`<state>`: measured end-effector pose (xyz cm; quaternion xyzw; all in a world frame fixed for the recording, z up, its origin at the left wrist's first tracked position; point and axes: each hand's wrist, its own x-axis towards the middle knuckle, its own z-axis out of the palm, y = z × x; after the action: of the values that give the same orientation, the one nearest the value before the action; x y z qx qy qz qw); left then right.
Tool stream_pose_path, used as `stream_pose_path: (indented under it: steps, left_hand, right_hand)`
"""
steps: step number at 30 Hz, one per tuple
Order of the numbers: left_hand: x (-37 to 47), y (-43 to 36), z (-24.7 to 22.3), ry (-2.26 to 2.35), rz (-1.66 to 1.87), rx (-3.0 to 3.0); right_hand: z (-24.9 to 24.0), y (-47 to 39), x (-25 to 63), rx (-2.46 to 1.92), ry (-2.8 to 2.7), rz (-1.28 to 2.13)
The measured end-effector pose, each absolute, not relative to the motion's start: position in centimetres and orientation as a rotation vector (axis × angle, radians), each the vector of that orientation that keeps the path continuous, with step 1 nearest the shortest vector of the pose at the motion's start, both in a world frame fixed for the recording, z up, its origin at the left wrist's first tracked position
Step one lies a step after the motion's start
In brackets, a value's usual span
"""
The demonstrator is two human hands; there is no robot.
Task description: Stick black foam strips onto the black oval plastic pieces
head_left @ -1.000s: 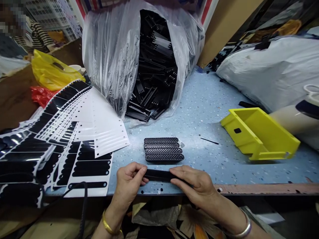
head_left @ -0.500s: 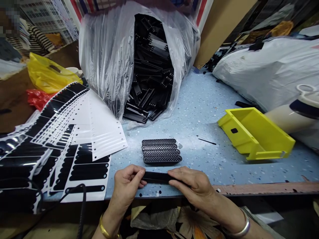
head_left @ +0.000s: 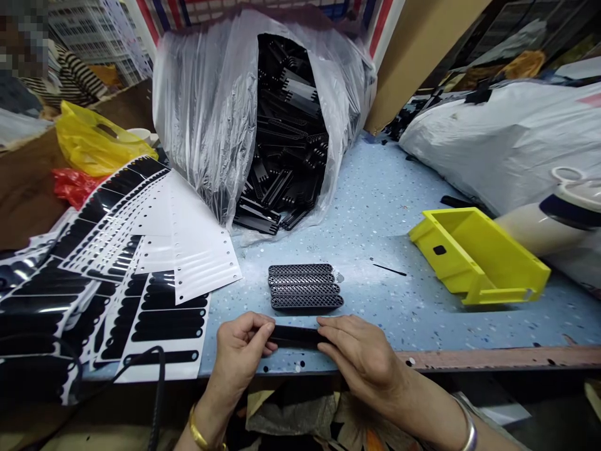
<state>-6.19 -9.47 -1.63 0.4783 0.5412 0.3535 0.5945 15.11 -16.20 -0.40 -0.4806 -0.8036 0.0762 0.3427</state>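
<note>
A long, narrow black strip-shaped piece lies level between my two hands at the near edge of the table. My left hand pinches its left end between thumb and fingers. Around the right end, my right hand closes with fingers stretched along the piece; that end is hidden under them. Just beyond my hands sits a row of several black lattice-faced pieces, side by side. To the left lie white sheets bearing rows of black strip stickers.
An open clear plastic bag full of black parts stands at the back. A yellow bin is on the right, near a white bottle. A black cable crosses the left front edge. A thin black sliver lies mid-table.
My right hand has shifted slightly on the black piece, its back turned a little more upward. My left hand keeps its pinch. The whole view has moved slightly.
</note>
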Motion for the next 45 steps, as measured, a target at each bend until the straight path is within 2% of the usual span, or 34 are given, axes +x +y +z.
stream_pose_path:
  steps: [4, 11, 27, 38, 45]
  left_hand:
    - [-6.1, -9.5, -1.8, 1.256, 0.837, 1.114]
    - [-6.1, -9.5, -1.8, 1.256, 0.845, 1.119]
    - [-6.0, -9.5, -1.4, 1.286, 0.827, 1.095]
    - [-6.0, -9.6, -1.7, 1.283, 0.849, 1.107]
    - [-5.9, -9.7, -2.1, 1.284, 0.870, 1.087]
  right_hand:
    - [0.8, -16.3, 14.8, -1.314, -2.089, 0.232]
    - [-0.4, -15.3, 15.4, -1.472, -1.855, 0.685]
    - [-1.4, -14.7, 15.3, -1.383, -1.684, 0.670]
    - [-1.2, -15.0, 15.4, -1.514, -1.668, 0.662]
    - [-0.2, -16.8, 18.6, -1.696, -1.443, 0.550]
